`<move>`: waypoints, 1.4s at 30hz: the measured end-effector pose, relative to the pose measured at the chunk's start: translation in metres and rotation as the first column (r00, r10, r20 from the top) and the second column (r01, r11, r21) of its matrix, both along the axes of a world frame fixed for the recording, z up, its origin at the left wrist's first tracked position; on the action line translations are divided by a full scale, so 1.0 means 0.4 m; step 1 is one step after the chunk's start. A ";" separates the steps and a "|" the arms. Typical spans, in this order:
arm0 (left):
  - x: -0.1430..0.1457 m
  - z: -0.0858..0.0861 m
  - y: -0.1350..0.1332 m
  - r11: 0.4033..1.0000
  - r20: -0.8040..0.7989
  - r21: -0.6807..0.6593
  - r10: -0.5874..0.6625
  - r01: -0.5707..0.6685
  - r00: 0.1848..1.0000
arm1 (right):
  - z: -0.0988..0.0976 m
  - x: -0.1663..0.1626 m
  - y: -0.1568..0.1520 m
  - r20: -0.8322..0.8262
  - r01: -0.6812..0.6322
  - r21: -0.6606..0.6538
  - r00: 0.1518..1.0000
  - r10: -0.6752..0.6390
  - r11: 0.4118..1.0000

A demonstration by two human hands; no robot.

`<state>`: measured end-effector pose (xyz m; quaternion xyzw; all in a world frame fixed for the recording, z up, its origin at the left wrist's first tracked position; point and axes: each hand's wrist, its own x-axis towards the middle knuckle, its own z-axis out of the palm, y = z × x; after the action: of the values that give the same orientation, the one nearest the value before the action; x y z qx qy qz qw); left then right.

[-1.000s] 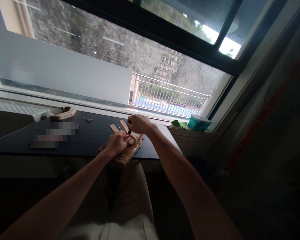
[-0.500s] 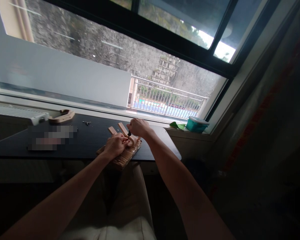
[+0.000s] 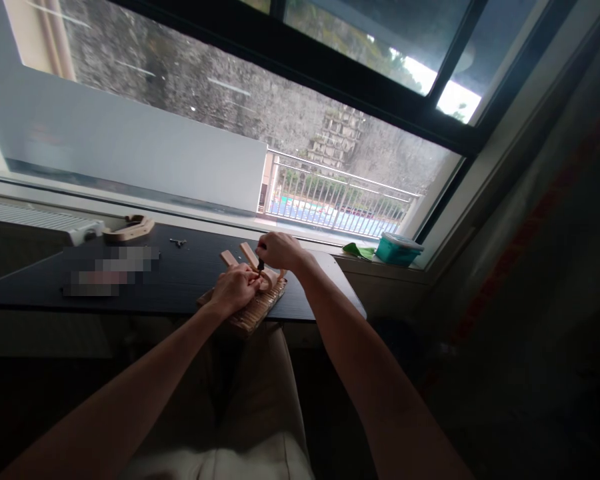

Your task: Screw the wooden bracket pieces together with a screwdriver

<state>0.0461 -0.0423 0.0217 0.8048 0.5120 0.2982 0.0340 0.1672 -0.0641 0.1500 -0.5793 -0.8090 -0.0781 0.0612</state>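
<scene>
My right hand (image 3: 279, 251) is closed around the handle of a small dark screwdriver (image 3: 261, 264), which points down. My left hand (image 3: 236, 291) lies closed on a pale wooden piece (image 3: 269, 280), its fingertips pinched close to the screwdriver's tip. Two flat wooden arms (image 3: 249, 253) of the piece stick out beyond my left hand, toward the window. A curved part shows right of my fingers. Beneath it is a brown, ridged, shiny block (image 3: 255, 313) at the table's front edge. My fingers hide the spot where the tip ends.
On the dark table (image 3: 180, 287) stand a curved wooden part (image 3: 130, 230) and a small metal piece (image 3: 178, 243). A blurred-out object (image 3: 113, 272) lies at the left. A teal lidded box (image 3: 399, 249) and a green leaf-like item (image 3: 359, 251) sit on the sill.
The whole view has shifted slightly. Both hands stay on the wooden piece, and the right hand has turned a little around the screwdriver.
</scene>
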 end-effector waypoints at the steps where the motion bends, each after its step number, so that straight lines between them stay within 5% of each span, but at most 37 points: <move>1: 0.000 0.000 0.001 1.000 -0.001 -0.002 0.003 -0.003 1.000 | -0.002 -0.001 0.002 -0.004 0.010 0.001 1.000 -0.010 1.000; 11: 0.001 0.010 -0.012 1.000 -0.011 0.006 -0.007 0.007 1.000 | -0.007 -0.003 -0.001 0.015 0.106 -0.029 0.994 -0.106 0.994; 21: 0.000 0.001 -0.001 1.000 -0.002 0.007 0.004 -0.004 1.000 | -0.022 -0.014 -0.001 0.091 -0.029 0.074 0.996 0.022 0.997; 33: 0.002 0.003 -0.002 1.000 -0.005 0.006 0.016 -0.016 1.000 | -0.032 -0.034 0.015 0.045 0.100 0.045 0.994 -0.102 0.994; 42: -0.001 -0.004 0.006 1.000 0.004 -0.006 0.018 -0.018 1.000 | 0.011 -0.006 -0.008 0.087 -0.068 0.020 0.994 0.066 0.998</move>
<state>0.0456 -0.0400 0.0201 0.7996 0.5199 0.2985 0.0348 0.1648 -0.0674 0.1543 -0.5473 -0.8289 -0.1101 0.0357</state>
